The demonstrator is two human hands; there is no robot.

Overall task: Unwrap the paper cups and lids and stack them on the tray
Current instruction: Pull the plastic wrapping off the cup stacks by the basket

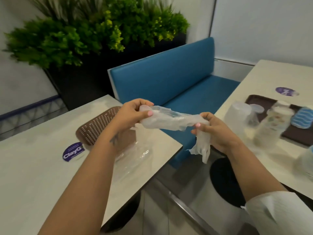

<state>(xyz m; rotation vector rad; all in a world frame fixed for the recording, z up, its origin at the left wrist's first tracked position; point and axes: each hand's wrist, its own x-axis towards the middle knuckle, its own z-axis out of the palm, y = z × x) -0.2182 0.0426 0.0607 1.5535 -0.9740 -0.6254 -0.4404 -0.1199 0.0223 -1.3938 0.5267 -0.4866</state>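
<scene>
Between the two desks, above the blue bench [169, 78], you hold a crumpled plastic wrap [171, 120] stretched in the air. On the right desk [271, 73], a brown tray [254, 100] lies near the far edge with blurred cups [269, 126] and lids [239, 114] leaning at its near side. On the left desk [33, 167], a perforated brown tray [96, 124] sits toward the right edge, clear wrap [135, 155] beside it. Your left hand [133, 114] pinches one end of the wrap; your right hand [215, 131] grips the other.
</scene>
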